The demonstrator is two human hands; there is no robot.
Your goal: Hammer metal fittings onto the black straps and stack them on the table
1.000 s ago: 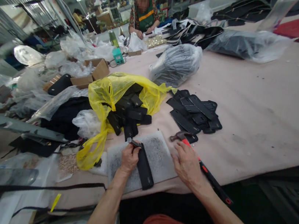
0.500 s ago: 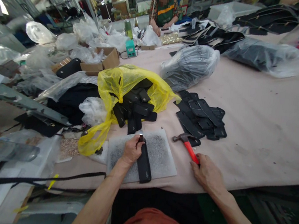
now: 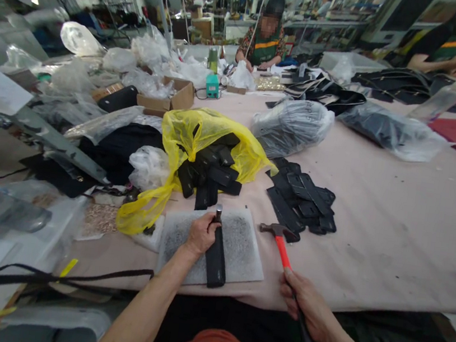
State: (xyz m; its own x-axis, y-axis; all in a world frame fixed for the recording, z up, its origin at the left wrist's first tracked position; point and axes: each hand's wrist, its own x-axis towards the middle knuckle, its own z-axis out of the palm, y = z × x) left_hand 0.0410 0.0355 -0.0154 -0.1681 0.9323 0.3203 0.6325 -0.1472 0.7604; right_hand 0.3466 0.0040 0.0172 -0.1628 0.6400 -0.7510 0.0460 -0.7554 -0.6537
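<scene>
My left hand (image 3: pixel 202 233) is closed around a short metal punch (image 3: pixel 219 211), held upright over the far end of a black strap piece (image 3: pixel 216 260). That strap lies lengthwise on a white, dark-speckled board (image 3: pixel 245 247) at the table's near edge. To the right, my right hand (image 3: pixel 299 297) grips a claw hammer (image 3: pixel 282 249) by its red and black handle. The hammer's head is right of the board, apart from the punch, close to a pile of flat black pieces (image 3: pixel 305 196). Where the punch's lower tip meets the strap is hidden by my fingers.
Beyond the board, a yellow plastic bag (image 3: pixel 200 124) spills more black pieces. Behind it lies a stuffed clear bag (image 3: pixel 294 123). Cardboard box (image 3: pixel 183 97), plastic wrappings and a metal bar (image 3: pixel 62 142) crowd the left. A person (image 3: pixel 267 40) works across the table; another is at far right.
The hammer has turned in my right hand, and its lower handle now shows below my grip. My left hand keeps the punch at the strap. The camera view has tilted up.
</scene>
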